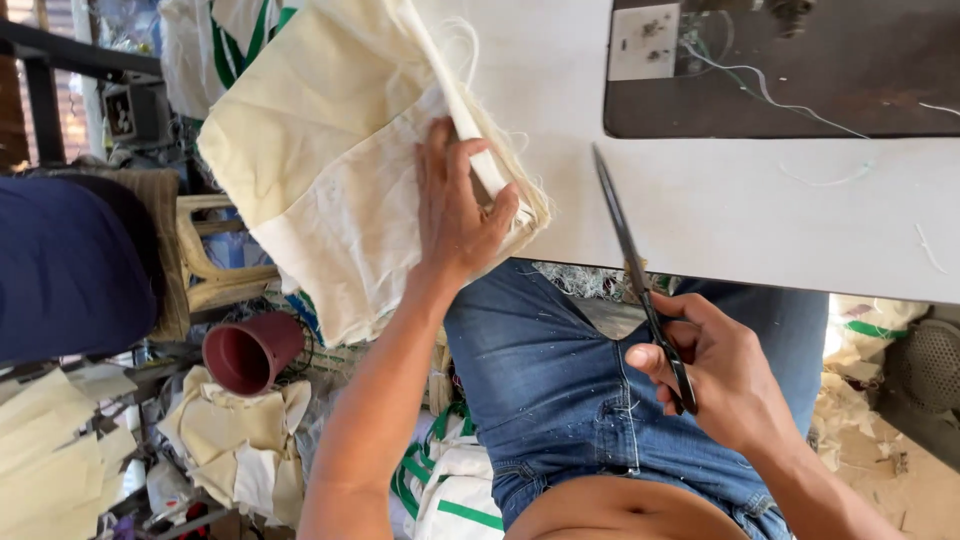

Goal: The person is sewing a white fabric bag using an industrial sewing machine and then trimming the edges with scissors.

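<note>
View from a head-worn camera, looking down at a seated person's lap and two bare hands. Nearest are blue jeans (560,390) flecked with lint, with stray threads lying on them. The right hand (725,375) is curled closed around the handles of a pair of dark scissors (640,275); the blades are together and point away, their tips lying over the edge of a pale surface (720,210). The left hand (455,215) rests palm down, fingers spread, on a stack of cream cloth pieces (340,160), the thumb hooked round the stack's frayed, folded edge. The stack lies partly on the surface's near left corner and partly hangs off it over the lap.

To the left, on the floor, a maroon plastic cup (250,352) lies tipped on its side, beside crumpled cream cloth scraps (240,440). Near the left knee are white bags with green stripes (450,495). At far left a dark blue cushion-like shape (65,265) sits on a woven seat.

Farther away, a dark inset panel (800,70) is set into the surface, with a small white rectangular plate (643,42) at its left corner and loose white threads (770,100) trailing across it. More white fabric with green trim (235,30) is heaped at the top left.
</note>
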